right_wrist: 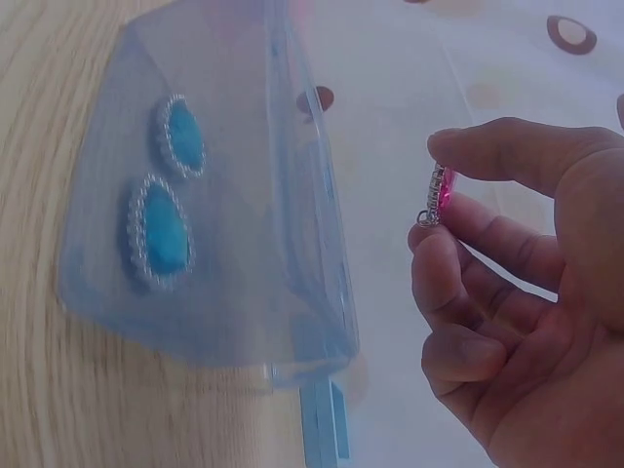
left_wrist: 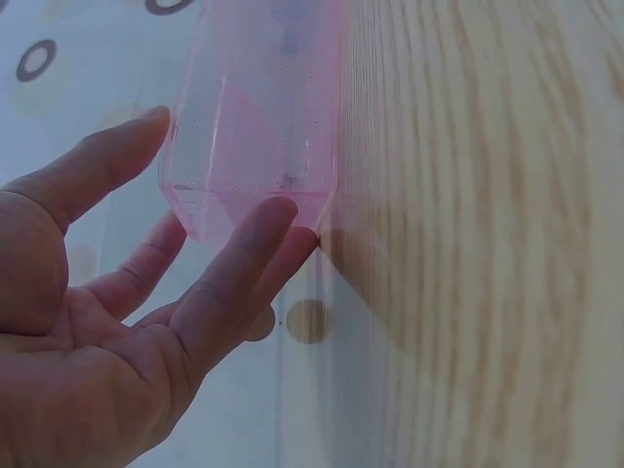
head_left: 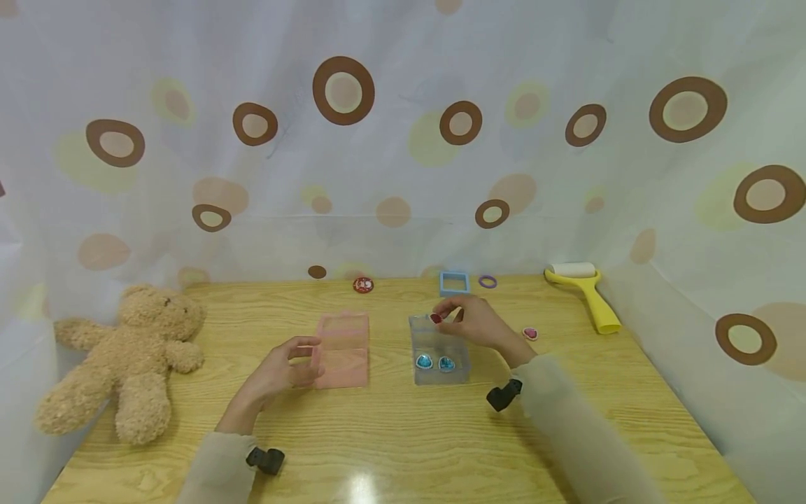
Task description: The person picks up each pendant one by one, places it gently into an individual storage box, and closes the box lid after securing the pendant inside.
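Note:
My right hand (head_left: 472, 322) pinches a pink gem charm (right_wrist: 444, 190) between thumb and fingertip, above the far part of a clear bluish box (head_left: 441, 379). The charm has a silvery rim and a small metal loop. Two blue gem charms (right_wrist: 164, 232) with beaded rims lie in the near part of that box. To the left, a translucent pink box (head_left: 341, 367) rests on the table. My left hand (head_left: 286, 367) is at its left side, thumb and fingers spread, with fingertips right at its edge in the left wrist view.
Another pink gem charm (head_left: 531, 334) lies right of the bluish box. Along the back are a red round piece (head_left: 363, 285), a blue square frame (head_left: 455, 292), a purple ring (head_left: 488, 281) and a yellow-handled roller (head_left: 595, 301). A teddy bear (head_left: 135, 357) sits at left.

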Demonstrator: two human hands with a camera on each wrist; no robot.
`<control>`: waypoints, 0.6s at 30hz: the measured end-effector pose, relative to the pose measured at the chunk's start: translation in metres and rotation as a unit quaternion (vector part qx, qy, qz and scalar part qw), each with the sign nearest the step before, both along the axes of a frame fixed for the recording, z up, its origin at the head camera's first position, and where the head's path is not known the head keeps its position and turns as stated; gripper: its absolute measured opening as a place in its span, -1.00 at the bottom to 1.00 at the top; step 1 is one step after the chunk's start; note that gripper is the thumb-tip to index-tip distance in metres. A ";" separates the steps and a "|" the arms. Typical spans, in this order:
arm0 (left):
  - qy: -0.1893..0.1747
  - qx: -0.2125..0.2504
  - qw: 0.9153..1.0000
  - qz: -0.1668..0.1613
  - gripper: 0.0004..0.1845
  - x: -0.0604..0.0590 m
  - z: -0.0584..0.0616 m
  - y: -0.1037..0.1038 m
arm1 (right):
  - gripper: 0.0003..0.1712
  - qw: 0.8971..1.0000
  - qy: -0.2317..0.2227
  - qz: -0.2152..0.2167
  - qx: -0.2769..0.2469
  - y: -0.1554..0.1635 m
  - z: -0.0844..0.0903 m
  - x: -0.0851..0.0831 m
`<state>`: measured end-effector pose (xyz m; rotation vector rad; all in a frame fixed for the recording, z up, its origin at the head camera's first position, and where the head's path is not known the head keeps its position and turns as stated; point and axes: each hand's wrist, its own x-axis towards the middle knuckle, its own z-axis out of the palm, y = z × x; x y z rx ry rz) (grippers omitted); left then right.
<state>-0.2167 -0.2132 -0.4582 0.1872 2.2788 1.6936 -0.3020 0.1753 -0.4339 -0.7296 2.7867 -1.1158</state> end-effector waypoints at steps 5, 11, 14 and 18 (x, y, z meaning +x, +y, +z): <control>-0.002 0.000 1.000 0.000 -0.25 0.000 0.000 0.000 | -0.75 1.000 0.014 0.018 0.006 -0.013 0.001 0.004; -0.005 0.002 1.000 -0.001 -0.25 0.001 0.001 0.001 | -0.75 0.999 0.017 0.036 0.008 -0.032 0.000 0.008; -0.010 0.001 1.000 0.000 -0.25 0.001 0.001 0.002 | -0.74 0.999 0.008 0.046 0.011 -0.041 0.001 0.009; -0.014 0.000 1.000 0.003 -0.26 0.002 0.001 0.002 | -0.74 0.998 -0.013 0.053 0.022 -0.055 0.004 0.013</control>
